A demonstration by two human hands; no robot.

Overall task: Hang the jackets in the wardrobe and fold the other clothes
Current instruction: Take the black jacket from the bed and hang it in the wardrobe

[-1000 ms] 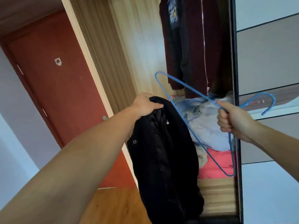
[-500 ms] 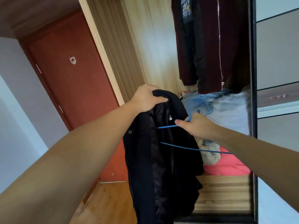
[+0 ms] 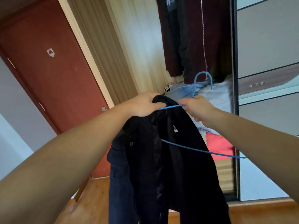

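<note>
Head view showed the left hand (image 3: 144, 105) gripping the black jacket (image 3: 163, 159) by its collar, holding it open while the right hand (image 3: 198, 108) clasped the blue hanger (image 3: 202, 151), apparently to feed it in.

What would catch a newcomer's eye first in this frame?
Centre frame, a black button-front jacket hangs from the left hand, which grips its collar. The right hand holds a thin blue wire hanger, one arm of it threaded into the jacket. Behind, dark maroon garments hang in the open wooden wardrobe.
</note>
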